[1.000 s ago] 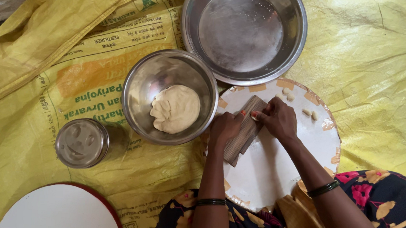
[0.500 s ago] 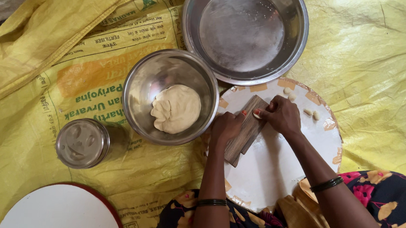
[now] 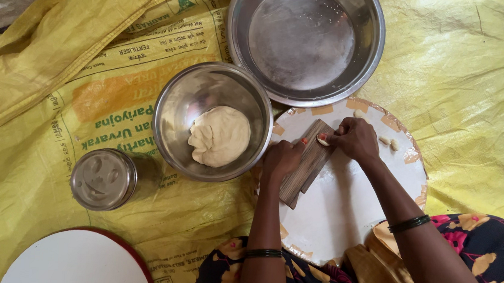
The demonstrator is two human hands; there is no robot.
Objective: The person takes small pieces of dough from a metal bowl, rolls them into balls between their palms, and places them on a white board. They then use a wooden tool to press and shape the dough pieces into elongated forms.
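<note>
A small ridged wooden board lies tilted on a round white board. My left hand grips the wooden board's left edge and holds it steady. My right hand presses a small piece of dough against the board's upper end with the fingertips. A few shaped dough pieces lie on the round board just right of my right hand. A steel bowl to the left holds a lump of pale dough.
A large steel bowl with nothing in it stands at the top. A lidded steel container sits at the left, a white plate with a red rim at the bottom left. Yellow plastic sacking covers the floor.
My right hand has slid up along the wooden board toward its top end with the dough piece. My left hand has stayed in place.
</note>
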